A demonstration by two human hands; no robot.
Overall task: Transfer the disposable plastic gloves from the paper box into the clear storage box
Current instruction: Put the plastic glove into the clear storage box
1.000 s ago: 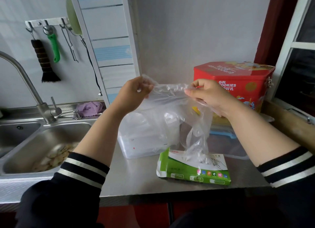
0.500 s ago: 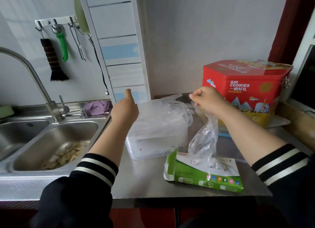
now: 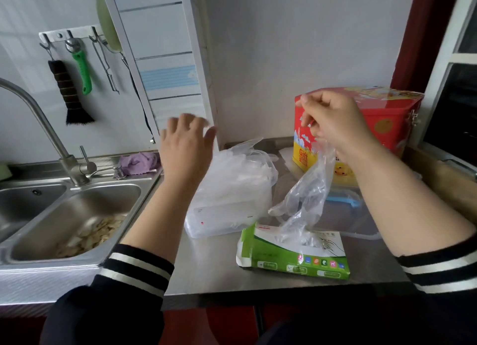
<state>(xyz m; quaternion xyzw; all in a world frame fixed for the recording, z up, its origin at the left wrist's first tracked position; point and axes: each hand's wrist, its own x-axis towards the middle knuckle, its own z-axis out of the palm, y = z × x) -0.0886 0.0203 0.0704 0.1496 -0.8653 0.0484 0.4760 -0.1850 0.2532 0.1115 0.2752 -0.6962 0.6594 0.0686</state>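
Our 2 hands hang above the steel desk (image 3: 216,264). We hold our left hand (image 3: 184,144) up with the fingers spread and loose, gripping nothing, just left of the clear storage box (image 3: 227,215). Our right hand (image 3: 333,123) is raised in front of the red cookie tin (image 3: 387,117), and its curled fingers pinch the top of 1 thin plastic glove (image 3: 307,190), which hangs down from the hand. The lower end of that glove reaches the opening on top of the green and white paper box (image 3: 291,257), where more crumpled plastic shows. The paper box lies flat near the front edge of the desk, just in front of the storage box and a little to its right. The storage box stands behind it with a heap of gloves (image 3: 240,164) piled above its rim. Behind the hanging glove, under our right forearm, sits a clear container with a blue clip (image 3: 343,201). To the left of the desk is a steel sink (image 3: 77,215) with scraps in its basin, a purple cloth (image 3: 139,161) on its back ledge, and a brush (image 3: 69,92) hanging from a hook rail on the wall.
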